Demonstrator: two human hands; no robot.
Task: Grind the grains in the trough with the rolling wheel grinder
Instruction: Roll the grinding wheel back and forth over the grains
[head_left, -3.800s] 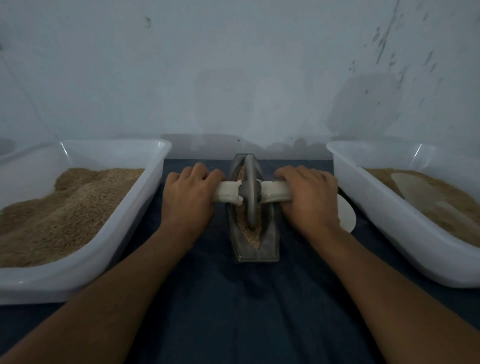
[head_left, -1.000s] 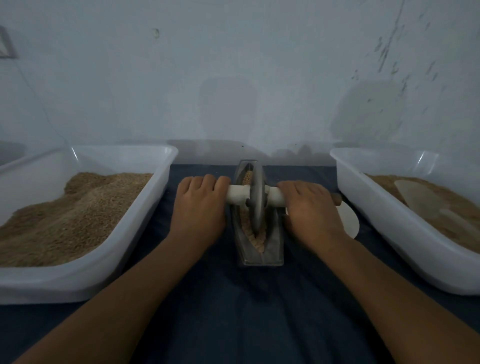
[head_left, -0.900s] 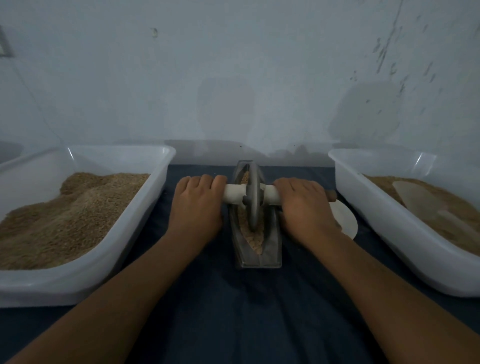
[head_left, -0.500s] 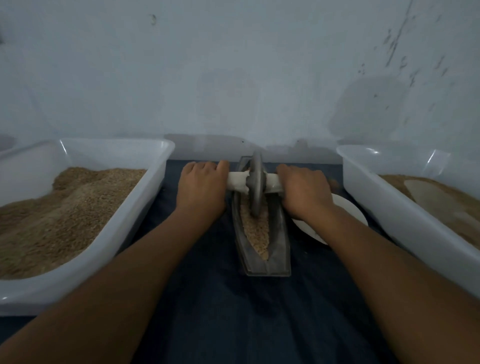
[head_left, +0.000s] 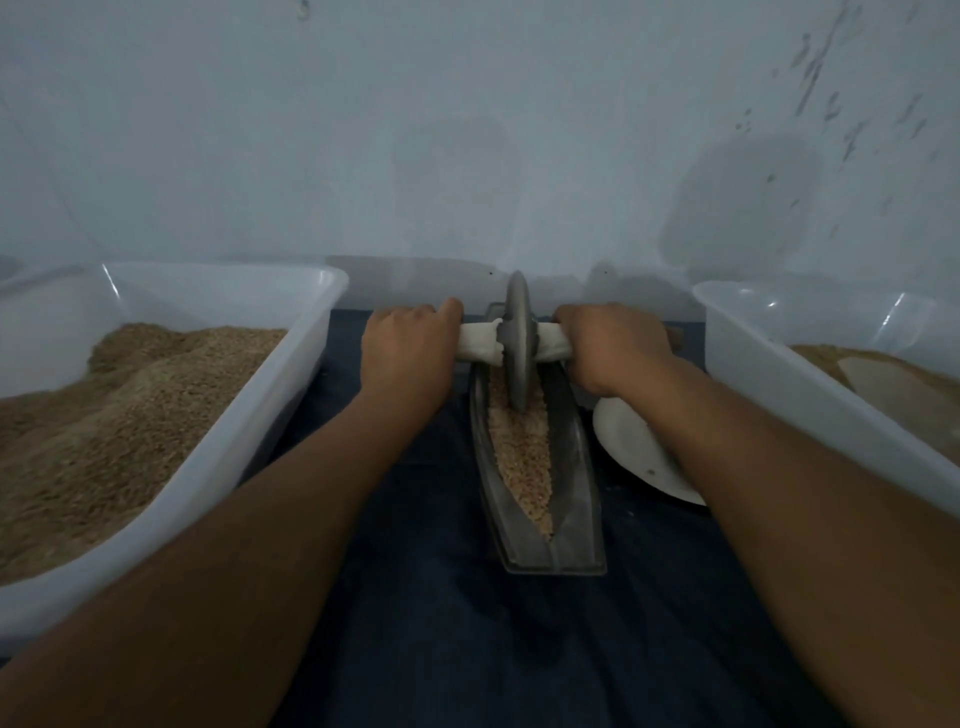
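Both hands curl tight round the handle w/ white wrap: left hand, right hand. Big tubs: left tub & right tub, both w/ grain. Trough between them on dark cloth, grains inside. Wheel sits upright at trough's far end. Plate just right of trough.

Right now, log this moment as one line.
step: grinding | left hand: grips handle | right hand: grips handle | wheel: far end of trough | grains: in trough
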